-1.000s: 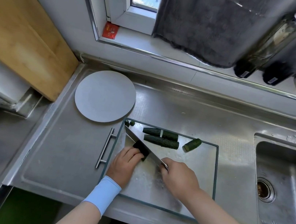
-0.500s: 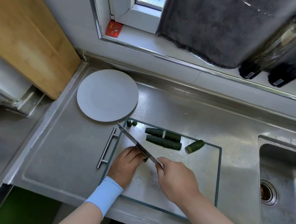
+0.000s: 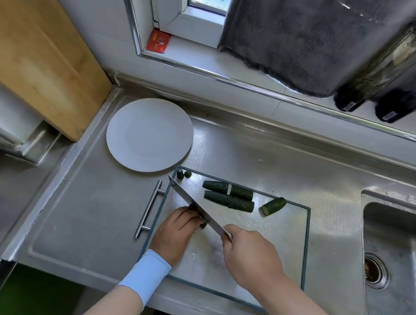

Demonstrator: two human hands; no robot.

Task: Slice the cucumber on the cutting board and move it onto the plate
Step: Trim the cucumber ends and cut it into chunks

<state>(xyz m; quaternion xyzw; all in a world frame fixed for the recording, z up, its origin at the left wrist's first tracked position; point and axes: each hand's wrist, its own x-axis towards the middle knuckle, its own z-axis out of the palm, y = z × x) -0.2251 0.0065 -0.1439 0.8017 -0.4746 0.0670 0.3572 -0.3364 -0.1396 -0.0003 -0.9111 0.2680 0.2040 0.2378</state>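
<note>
R hand [image 3: 251, 258] grips 1 knife [image 3: 194, 205], L hand [image 3: 175, 233] holds 1 cucumber pc [image 3: 202, 225]; 3 more pcs [image 3: 228, 201], 2 ends [image 3: 187, 173].

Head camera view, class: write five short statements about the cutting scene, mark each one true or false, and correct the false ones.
1. The plate holds cucumber slices. False: no cucumber shows on it; the pieces all lie on the cutting board.
2. The right hand grips the knife. True.
3. The left hand holds a cucumber piece beside the blade. True.
4. The sink is left of the cutting board. False: it is on the right.
5. Two long cucumber pieces lie side by side near the board's far edge. True.
</note>
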